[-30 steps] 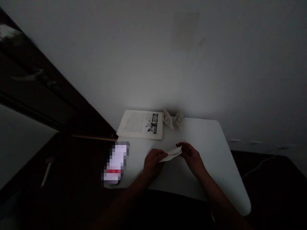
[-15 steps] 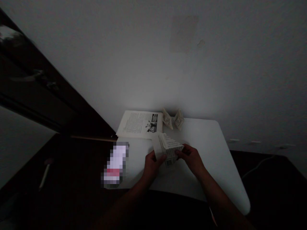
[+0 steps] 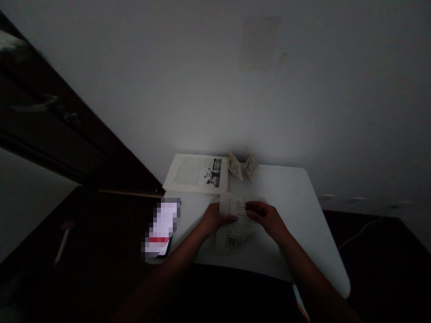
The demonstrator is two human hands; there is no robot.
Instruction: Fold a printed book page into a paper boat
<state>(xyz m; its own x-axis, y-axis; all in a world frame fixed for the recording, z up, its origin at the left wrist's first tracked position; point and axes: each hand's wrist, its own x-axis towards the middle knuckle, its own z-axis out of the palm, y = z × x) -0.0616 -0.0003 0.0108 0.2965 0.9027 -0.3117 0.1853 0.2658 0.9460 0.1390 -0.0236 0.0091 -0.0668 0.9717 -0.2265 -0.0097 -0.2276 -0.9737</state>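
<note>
A creased sheet of printed paper [image 3: 232, 240] is in front of me, a little above the table, its lower part blurred by motion. My left hand [image 3: 214, 218] grips its left side, the thumb lying across the front face. At its upper right edge is my right hand [image 3: 266, 217], fingers curled and thumb close to the forefinger at the paper. How firmly they pinch it is hard to see. Behind the sheet stands a folded paper boat shape [image 3: 243, 167], its two pointed ends raised.
An open book or printed page [image 3: 193, 172] with pictures lies at the table's back left. A phone [image 3: 163, 226] with a blurred-out screen rests by the left edge. The white table [image 3: 289, 193] meets the wall; a dark door [image 3: 67, 116] is at left.
The paper has turned and opened out downward, its pointed right corner no longer showing. My left hand has moved slightly up; my right fingers have shifted a little left along the paper.
</note>
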